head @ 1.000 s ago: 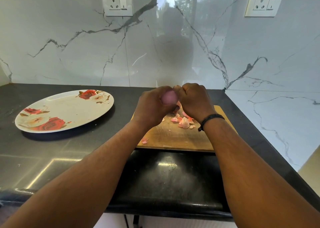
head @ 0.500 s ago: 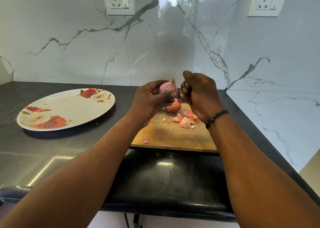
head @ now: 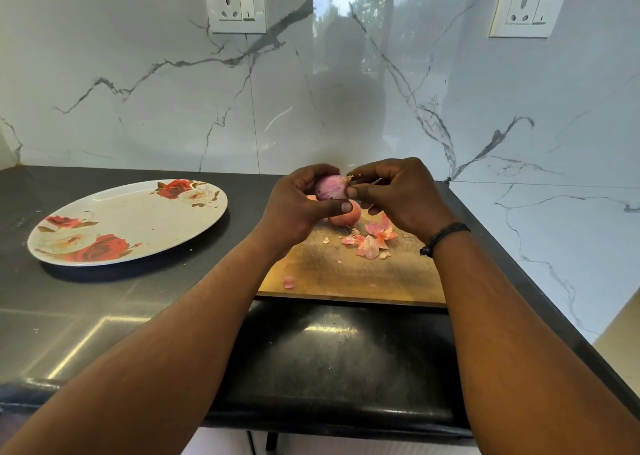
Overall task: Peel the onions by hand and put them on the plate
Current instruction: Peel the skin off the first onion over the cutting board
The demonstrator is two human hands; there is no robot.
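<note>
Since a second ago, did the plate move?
No. The plate sits in the same spot on the counter, left of the board; only the camera shifted slightly.

Pale purple-pink, faintly streaked: the peeled onion. Orange-pink: the second onion on the far part of the tan, worn wooden board, with light pink skin scraps to the right. Cream with red roses and brown leaves: the plate at left. Glossy black: the counter. White with grey veins: the wall. Black: the wristband.
</note>
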